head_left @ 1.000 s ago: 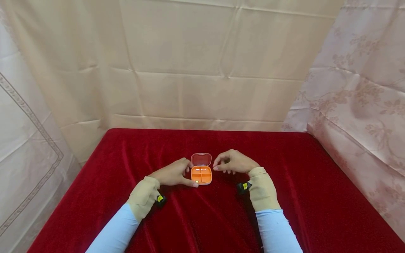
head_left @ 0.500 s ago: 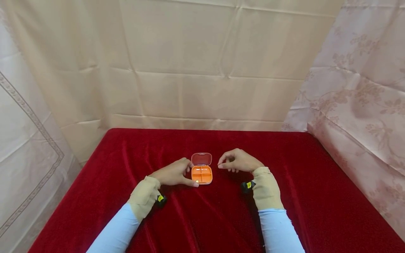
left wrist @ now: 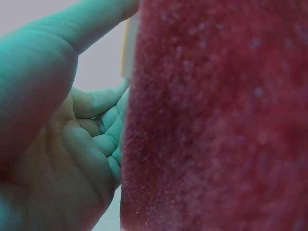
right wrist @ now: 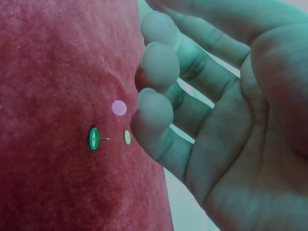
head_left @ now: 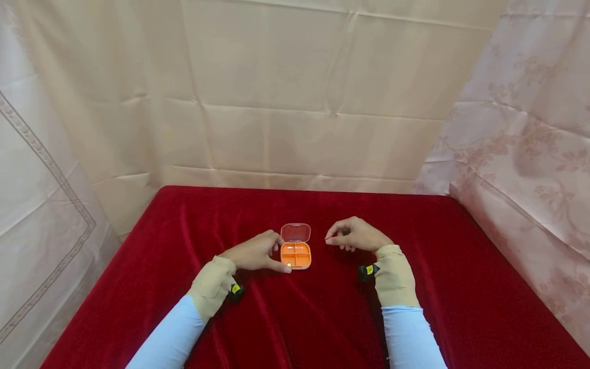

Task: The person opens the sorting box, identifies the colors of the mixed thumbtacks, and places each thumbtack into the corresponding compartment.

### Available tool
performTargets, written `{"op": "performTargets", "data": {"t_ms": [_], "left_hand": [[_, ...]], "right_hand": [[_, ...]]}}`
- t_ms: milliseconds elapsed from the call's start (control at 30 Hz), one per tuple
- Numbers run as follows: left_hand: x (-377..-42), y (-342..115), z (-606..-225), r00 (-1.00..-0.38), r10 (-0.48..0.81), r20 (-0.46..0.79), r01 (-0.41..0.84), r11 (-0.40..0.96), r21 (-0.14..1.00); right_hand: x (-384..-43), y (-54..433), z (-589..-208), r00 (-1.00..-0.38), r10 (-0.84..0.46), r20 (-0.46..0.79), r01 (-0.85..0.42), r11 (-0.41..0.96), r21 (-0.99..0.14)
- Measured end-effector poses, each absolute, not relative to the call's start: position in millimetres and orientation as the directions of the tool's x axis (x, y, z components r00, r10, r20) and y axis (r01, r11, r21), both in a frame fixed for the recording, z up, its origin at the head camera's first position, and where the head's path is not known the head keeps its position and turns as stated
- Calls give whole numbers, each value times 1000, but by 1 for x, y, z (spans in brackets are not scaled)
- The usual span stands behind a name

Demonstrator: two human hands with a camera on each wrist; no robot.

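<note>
An orange pill box (head_left: 296, 254) lies on the red cloth, its clear lid (head_left: 296, 232) raised at the back. Dividers split it into compartments. A tiny yellowish piece (head_left: 289, 265) shows at its front-left corner. My left hand (head_left: 256, 252) holds the box from the left, thumb at the front corner and fingers near the back. To the right of the box hovers my right hand (head_left: 359, 234), thumb and index tips close together; whether anything is between them is unclear. Below its loosely curled fingers lie a green thumbtack (right wrist: 94, 138), a pink disc (right wrist: 119, 108) and a pale disc (right wrist: 127, 137).
Red velvety cloth (head_left: 207, 328) covers the table. A beige curtain (head_left: 276, 133) hangs behind its back edge, and patterned curtains stand at the left and right. Each wrist carries a small black camera (head_left: 369, 271) on a beige wrap.
My right hand has moved a little to the right, away from the box, its index and thumb tips staying close together. The left hand keeps its place at the box; the view has shifted slightly.
</note>
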State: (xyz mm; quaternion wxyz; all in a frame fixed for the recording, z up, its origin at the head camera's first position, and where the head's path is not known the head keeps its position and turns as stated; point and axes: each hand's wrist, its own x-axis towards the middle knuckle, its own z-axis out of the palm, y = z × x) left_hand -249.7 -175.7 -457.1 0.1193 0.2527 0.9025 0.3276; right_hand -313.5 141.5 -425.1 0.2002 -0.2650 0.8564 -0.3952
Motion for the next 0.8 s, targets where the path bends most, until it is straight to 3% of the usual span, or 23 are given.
{"op": "performTargets", "data": {"t_ms": [800], "left_hand": [[-250,-176,-457,-843,536,-43,387,660,644]], "right_hand": [[-318,165,-426,-812,-572,-117,-285,564,-775]]}}
